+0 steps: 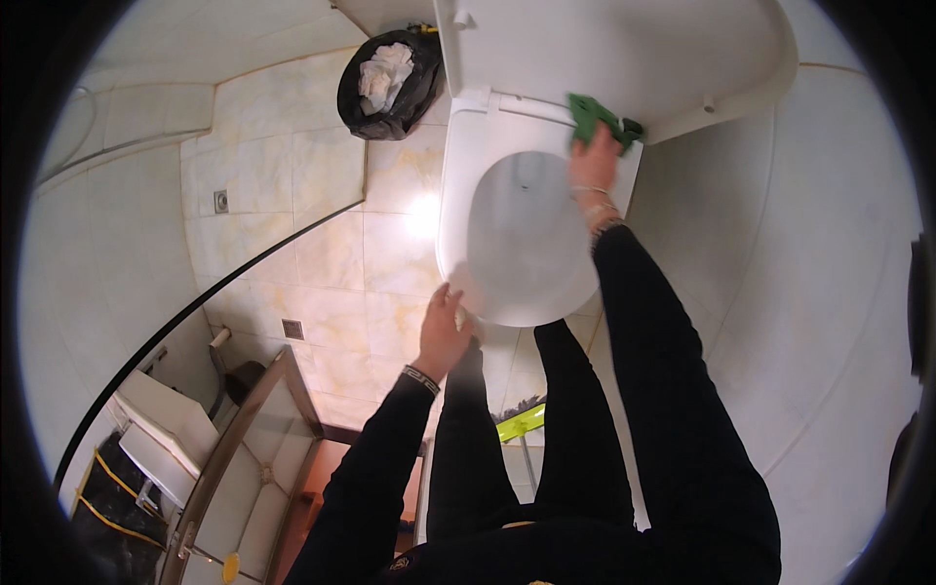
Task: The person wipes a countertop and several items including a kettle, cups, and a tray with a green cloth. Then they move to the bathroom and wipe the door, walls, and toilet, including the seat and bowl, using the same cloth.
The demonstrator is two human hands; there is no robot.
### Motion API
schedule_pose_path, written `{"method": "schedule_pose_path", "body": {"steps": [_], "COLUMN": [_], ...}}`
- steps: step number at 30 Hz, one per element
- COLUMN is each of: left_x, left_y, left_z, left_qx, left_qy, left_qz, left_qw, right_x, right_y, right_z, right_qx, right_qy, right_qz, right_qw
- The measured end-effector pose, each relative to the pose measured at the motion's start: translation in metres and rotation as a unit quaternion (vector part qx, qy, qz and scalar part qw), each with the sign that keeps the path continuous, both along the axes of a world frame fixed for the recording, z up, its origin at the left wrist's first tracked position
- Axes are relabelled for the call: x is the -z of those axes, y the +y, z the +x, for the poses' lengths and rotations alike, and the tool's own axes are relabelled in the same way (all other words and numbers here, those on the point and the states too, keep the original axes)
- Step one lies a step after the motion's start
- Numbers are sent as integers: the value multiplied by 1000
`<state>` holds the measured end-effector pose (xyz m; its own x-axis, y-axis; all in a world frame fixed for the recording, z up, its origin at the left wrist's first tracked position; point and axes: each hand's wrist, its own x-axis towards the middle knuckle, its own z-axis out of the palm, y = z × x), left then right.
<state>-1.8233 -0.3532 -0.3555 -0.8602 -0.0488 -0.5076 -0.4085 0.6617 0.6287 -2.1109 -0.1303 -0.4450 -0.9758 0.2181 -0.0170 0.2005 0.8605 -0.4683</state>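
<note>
A white toilet stands in front of me, its lid raised and the seat lying down around the bowl. My right hand is closed on a green cloth, pressing it to the back right of the seat by the hinges. Part of the cloth is hidden under the fingers. By the seat's front left edge is my left hand, holding nothing, its fingers apart; whether they touch the rim I cannot tell.
A black-bagged waste bin with crumpled white paper stands left of the toilet. Behind my legs lies a lime-green mop head. A dark-edged glass panel runs along the left, near a door. A tiled wall rises on the right.
</note>
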Motion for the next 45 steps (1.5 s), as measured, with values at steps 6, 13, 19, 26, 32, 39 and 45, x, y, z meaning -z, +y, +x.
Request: {"method": "schedule_pose_path", "body": {"steps": [6,13,19,26,32,39,45], "left_x": [3,-85,-190,-233,-217,-212,-122], "left_y": [-53,-76,-49,-2,14,-9,-1], "left_z": [-67,-238,-364,-397,-359,-169,-40], "left_qx": [-77,-143,-26,66,57,85,205], "left_qy": [122,340,543,479,512,359,286], "left_qz": [-32,47,14,-26,-82,-50,-131], "left_qw": [989,928,839,875,853,928,927], "right_x": [20,-12,-13,1,11,-5,-16], "right_y": [-129,-80,90,152,108,161,220], "right_z": [79,260,265,76,65,228,231], "right_qx": [-330,-501,-575,-345,-186,-114,157], "right_qy": [38,-82,-90,-48,-43,-238,-226], "right_qz": [-49,-46,-23,83,65,-95,-127], "right_qw": [942,860,813,934,979,960,953]}}
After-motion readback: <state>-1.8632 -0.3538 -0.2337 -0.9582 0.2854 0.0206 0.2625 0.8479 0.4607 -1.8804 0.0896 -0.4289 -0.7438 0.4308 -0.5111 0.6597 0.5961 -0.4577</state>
